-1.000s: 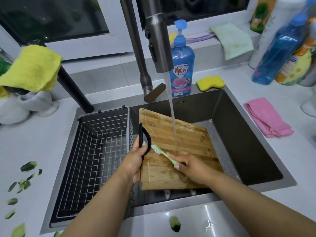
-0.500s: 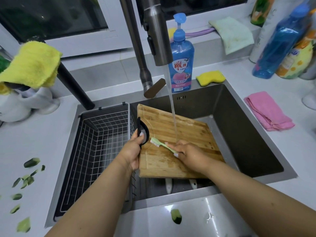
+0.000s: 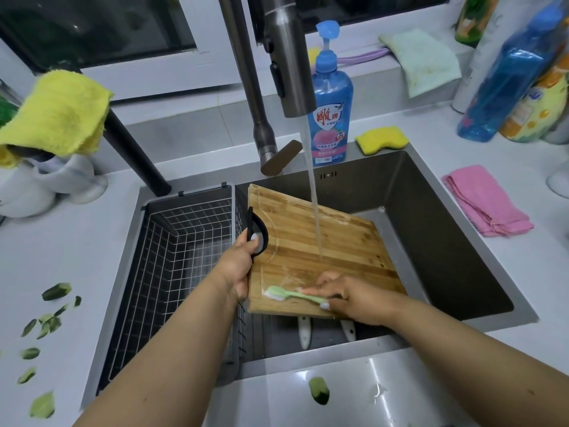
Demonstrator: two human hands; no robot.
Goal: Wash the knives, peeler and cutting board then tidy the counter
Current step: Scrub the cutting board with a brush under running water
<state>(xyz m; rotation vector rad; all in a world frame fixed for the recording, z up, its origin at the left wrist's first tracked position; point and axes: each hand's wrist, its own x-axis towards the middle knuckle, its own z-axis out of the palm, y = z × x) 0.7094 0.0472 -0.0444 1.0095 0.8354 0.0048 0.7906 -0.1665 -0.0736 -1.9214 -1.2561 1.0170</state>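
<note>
Bamboo cutting board lies tilted inside the sink, its far left corner propped against the wire draining basket and its near edge raised above the sink floor. Water from the pull-down faucet falls onto the middle of the board. The left hand grips the board's left edge, fingers curled through the black handle. The right hand pinches a pale green toothbrush, thumb and fingers clamped on its handle, bristles pressed on the board near its near left corner.

Two white knife handles stick out from under the board's near edge on the sink floor; the blades are hidden, and the peeler cannot be picked out. Cucumber peelings lie scattered along the left side of the counter, with one more piece at the counter's near edge.

The step in hand looks like scrubbing the board's top face, so the task seems only partly done. Next, the brush likely needs to work across the unscrubbed far half, then the board wants turning over and rinsing, with a firm left grip since wet bamboo may slip. Knives and the counter scraps appear to be waiting.
</note>
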